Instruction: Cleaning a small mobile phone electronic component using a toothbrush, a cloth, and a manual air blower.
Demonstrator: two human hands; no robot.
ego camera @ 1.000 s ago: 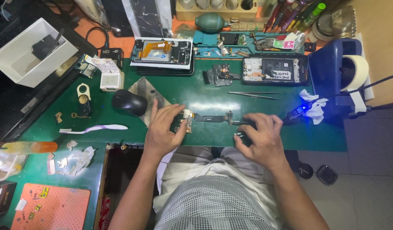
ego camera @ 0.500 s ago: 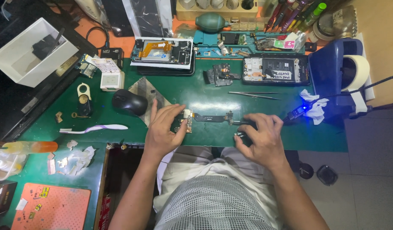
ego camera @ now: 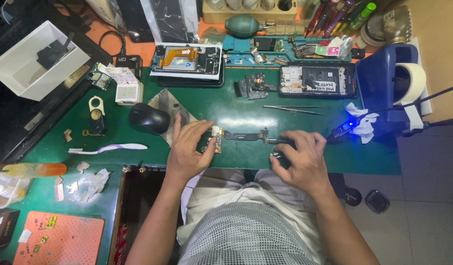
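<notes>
**Hands at a phone circuit board, front table edge**

Left hand (ego camera: 189,149), grip pinching a small circuit board (ego camera: 211,142) near the front edge of the green table (ego camera: 236,110). Right hand (ego camera: 300,159), grip curled around a dark tool (ego camera: 280,142). A flex cable (ego camera: 243,134) spans between them; tweezers (ego camera: 292,109) lie beyond.

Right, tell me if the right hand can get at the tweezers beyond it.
Probably yes. The tweezers lie flat on bare green mat just beyond the right hand, nothing between them, though that hand grips a dark tool now.
</notes>
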